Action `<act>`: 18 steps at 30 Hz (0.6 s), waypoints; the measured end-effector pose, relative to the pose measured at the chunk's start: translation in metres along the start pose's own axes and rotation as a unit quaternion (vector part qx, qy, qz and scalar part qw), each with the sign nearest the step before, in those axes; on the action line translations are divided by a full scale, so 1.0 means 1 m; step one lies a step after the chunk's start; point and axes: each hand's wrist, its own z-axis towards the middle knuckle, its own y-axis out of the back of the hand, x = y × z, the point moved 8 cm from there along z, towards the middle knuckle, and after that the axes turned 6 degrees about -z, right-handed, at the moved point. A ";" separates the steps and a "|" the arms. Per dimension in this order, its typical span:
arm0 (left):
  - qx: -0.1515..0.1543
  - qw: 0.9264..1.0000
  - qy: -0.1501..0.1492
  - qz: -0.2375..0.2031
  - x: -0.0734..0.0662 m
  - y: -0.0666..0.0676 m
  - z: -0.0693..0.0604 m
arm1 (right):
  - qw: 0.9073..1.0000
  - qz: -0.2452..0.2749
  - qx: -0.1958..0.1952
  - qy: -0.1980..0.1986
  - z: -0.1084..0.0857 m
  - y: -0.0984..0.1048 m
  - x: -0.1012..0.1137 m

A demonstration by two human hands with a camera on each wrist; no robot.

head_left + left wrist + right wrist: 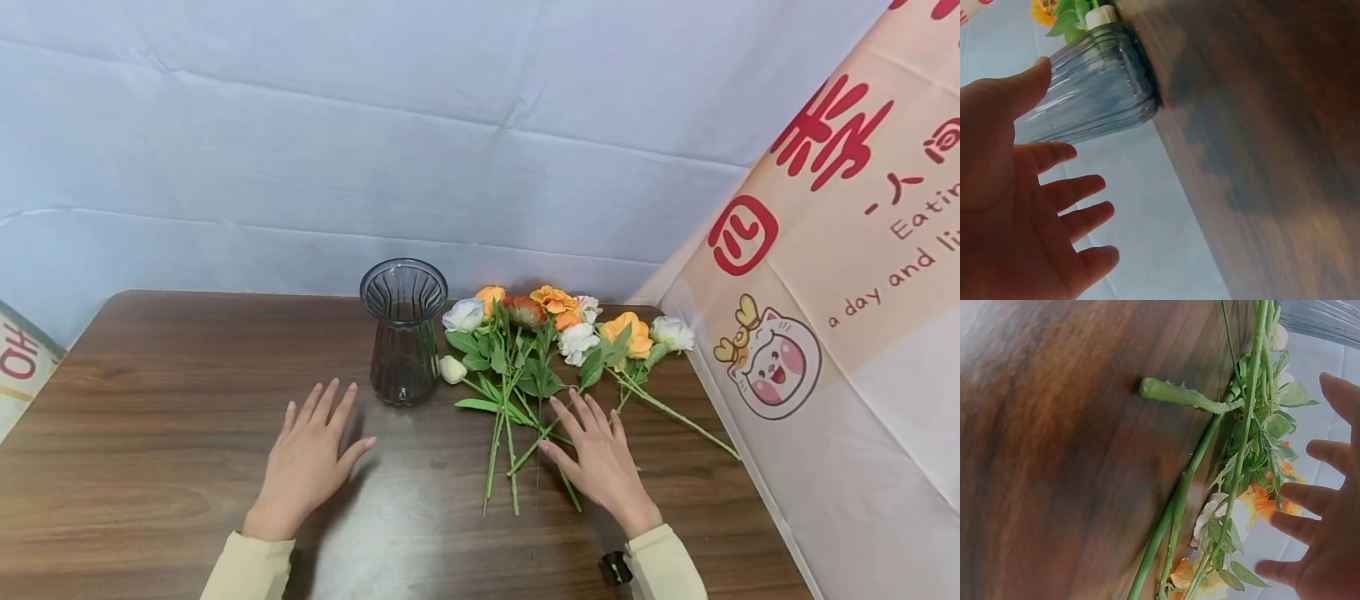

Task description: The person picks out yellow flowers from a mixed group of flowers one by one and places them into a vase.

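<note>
A dark grey see-through ribbed glass vase (405, 350) with a flared rim stands upright near the back of the table. To its right lies a loose pile of flowers with orange, white and rust blooms (553, 300), their green stems (497, 454) crossing toward the front. My left hand (307, 458), fingers spread, is in front of the vase and to its left, holding nothing; the left wrist view shows the vase (1097, 87) beyond the thumb. Over the stem ends hovers my right hand (600, 462), its fingers spread and gripping nothing; whether it touches a stem I cannot tell.
The brown wooden table (180, 400) meets a pale cloth backdrop (300, 150) at the back. A printed cloth (847, 333) with red characters and a cartoon face hangs along the right side. A white tulip bud (452, 369) lies beside the vase base.
</note>
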 end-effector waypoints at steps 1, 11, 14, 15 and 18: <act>-0.002 1.000 -0.001 -0.001 -0.001 0.001 0.002 | 1.000 0.001 -0.005 0.001 0.000 0.001 0.000; -0.018 0.998 0.041 -0.040 0.003 -0.001 0.027 | 0.996 0.028 -0.074 0.046 0.001 0.010 0.009; 0.006 0.997 0.051 -0.063 0.005 -0.011 0.038 | 0.995 0.033 -0.076 0.054 0.002 0.010 0.011; 0.016 0.996 0.055 -0.070 0.006 -0.014 0.042 | 0.995 0.035 -0.075 0.055 0.002 0.010 0.011; 0.040 0.994 0.068 -0.081 0.011 -0.026 0.051 | 0.995 0.043 -0.070 0.059 0.002 0.009 0.013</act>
